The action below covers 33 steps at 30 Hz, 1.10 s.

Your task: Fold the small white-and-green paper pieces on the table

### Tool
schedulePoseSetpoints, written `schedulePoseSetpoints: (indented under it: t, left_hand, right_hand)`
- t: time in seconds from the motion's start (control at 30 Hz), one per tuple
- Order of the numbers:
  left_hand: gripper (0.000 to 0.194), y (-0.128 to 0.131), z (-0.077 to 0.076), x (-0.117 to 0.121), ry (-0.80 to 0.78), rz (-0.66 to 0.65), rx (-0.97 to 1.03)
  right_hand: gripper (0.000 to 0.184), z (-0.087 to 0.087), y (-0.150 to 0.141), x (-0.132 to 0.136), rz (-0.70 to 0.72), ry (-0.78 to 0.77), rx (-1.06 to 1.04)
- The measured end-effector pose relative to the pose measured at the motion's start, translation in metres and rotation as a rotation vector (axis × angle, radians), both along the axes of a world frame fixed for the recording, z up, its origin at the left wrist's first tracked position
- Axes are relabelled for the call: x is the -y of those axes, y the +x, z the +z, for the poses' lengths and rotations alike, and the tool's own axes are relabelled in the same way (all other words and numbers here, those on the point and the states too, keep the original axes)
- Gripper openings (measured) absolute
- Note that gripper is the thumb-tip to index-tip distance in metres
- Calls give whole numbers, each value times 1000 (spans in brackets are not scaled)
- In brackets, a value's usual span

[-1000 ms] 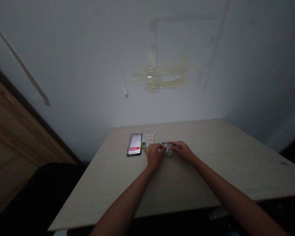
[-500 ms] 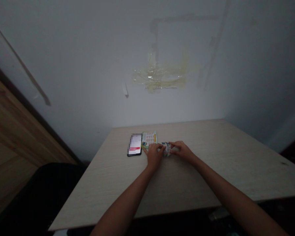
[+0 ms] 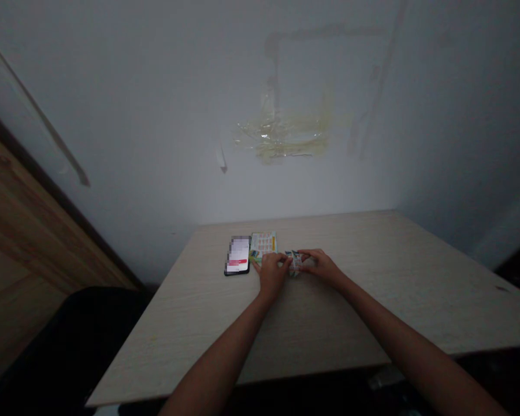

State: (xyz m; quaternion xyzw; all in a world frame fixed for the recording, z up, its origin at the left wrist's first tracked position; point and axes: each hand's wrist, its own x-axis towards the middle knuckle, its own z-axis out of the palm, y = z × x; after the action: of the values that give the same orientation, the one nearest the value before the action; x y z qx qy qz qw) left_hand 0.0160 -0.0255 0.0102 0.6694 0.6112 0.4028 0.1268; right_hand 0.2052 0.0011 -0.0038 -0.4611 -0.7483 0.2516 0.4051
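Between my two hands is a small folded paper piece (image 3: 294, 263), white with dark and coloured print. My left hand (image 3: 273, 271) pinches its left side between thumb and fingers. At its right side, the thumb and fingertips of my right hand (image 3: 323, 266) close on the paper's edge. A printed card or leaflet (image 3: 263, 241), green-edged with rows of small pictures, lies flat just beyond my left hand, which covers its near edge. Left of the leaflet rests a smartphone (image 3: 238, 254) with its screen lit.
The pale wooden table (image 3: 329, 323) reaches back to a grey-white wall (image 3: 164, 115) with patches of old clear tape (image 3: 281, 136). A dark chair-like shape (image 3: 69, 341) stands beyond the table's left edge, near wooden panelling (image 3: 21, 231).
My right hand's fingers have shifted slightly on the folded paper, which has turned a little. My left hand, the smartphone and the leaflet stay in place.
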Motion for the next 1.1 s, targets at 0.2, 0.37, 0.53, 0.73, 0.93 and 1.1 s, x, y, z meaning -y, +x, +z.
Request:
schedulePoseSetpoints:
  t: [0.2, 0.37, 0.53, 0.73, 0.93, 1.1]
  left_hand:
    - [18, 0, -2, -1, 23, -5, -5]
    - [16, 0, -1, -1, 20, -3, -2]
    - [18, 0, -1, -1, 16, 6, -11]
    - [18, 0, -2, -1, 14, 1, -7]
    - [17, 0, -3, -1, 31, -8, -5]
    - [16, 0, -1, -1, 17, -8, 3]
  right_hand:
    - [44, -1, 0, 0, 8, 0, -2]
    - [50, -4, 1, -1, 13, 10, -2]
    - [52, -3, 0, -1, 4, 10, -3]
    - [51, -3, -1, 1, 3, 22, -6]
    - [50, -6, -1, 0, 2, 46, 8]
    - [47, -4, 0, 1, 6, 44, 22]
